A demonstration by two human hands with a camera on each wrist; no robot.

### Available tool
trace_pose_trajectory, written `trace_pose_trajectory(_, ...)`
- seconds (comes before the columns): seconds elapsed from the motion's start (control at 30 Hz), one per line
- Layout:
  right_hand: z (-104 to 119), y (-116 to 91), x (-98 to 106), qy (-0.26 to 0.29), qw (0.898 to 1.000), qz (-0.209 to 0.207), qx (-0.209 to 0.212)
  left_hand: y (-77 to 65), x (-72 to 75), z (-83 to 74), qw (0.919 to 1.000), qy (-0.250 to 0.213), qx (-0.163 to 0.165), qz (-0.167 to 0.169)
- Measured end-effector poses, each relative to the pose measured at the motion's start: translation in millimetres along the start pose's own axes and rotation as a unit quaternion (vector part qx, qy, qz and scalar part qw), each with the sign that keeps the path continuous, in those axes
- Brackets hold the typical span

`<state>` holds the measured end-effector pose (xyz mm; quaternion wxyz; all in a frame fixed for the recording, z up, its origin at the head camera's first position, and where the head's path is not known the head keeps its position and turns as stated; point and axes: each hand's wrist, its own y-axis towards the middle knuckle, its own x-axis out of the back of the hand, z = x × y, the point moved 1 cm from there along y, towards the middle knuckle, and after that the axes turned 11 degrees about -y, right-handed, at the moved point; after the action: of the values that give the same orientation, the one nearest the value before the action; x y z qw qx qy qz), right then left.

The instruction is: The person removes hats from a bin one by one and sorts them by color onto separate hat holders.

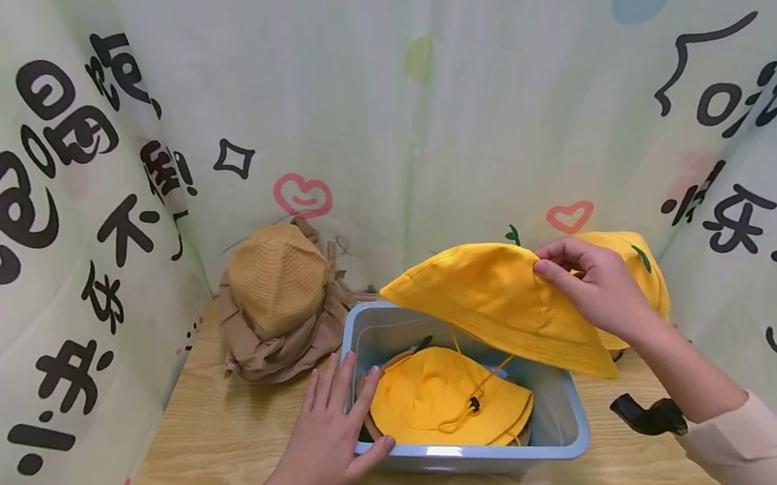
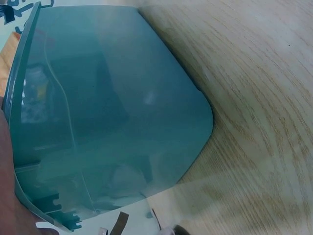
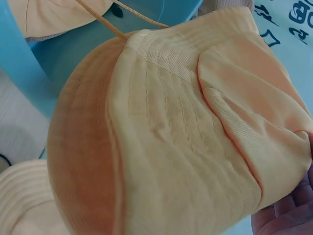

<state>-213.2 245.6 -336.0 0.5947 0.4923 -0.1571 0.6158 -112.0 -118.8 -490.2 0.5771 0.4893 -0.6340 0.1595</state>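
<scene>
A yellow bucket hat (image 1: 477,296) with a small green sprout on top hangs tilted above the right part of a blue plastic bin (image 1: 573,423). My right hand (image 1: 603,280) pinches its crown; in the right wrist view its stitched brim (image 3: 161,137) fills the middle. Inside the bin lies another yellow hat (image 1: 423,393) with a cord and black toggle, over something brown mostly hidden. My left hand (image 1: 335,426) rests on the bin's left rim with fingers spread straight. The left wrist view shows the bin's outer wall (image 2: 112,107) beside it.
Tan and brown hats (image 1: 279,281) are stacked on the wooden table (image 1: 189,465) left of the bin. Another yellow hat (image 1: 646,274) with a green sprout stands to the right, partly behind my right hand. A printed curtain (image 1: 371,113) encloses the back and sides.
</scene>
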Motion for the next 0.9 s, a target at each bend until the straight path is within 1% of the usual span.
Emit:
trace_pose_trajectory(0.13, -5, -2, 4, -0.003, 1.0, -0.013, -0.005, -0.9, -2.0, -0.2, 1.0, 0.001, -0.006, -0.006)
trace_pose_trajectory(0.3, -10, -3, 12, -0.004, 1.0, -0.026, -0.013, -0.5, -1.3, -0.2, 1.0, -0.002, -0.004, -0.004)
trace_pose_trajectory(0.53, -13, -3, 23, 0.025, 0.999, -0.038, -0.013, 0.0, -0.4, 0.5, 1.0, -0.002, -0.002, -0.005)
trace_pose_trajectory(0.73, -18, -7, 33, 0.024, 0.998, -0.048, -0.045, 0.1, 0.0, -0.5, 1.0, -0.005, -0.003, -0.004)
trace_pose_trajectory(0.9, -23, -9, 42, 0.008, 0.997, -0.052, -0.059, 0.5, 0.5, -0.9, 1.0, -0.004, -0.004, -0.004)
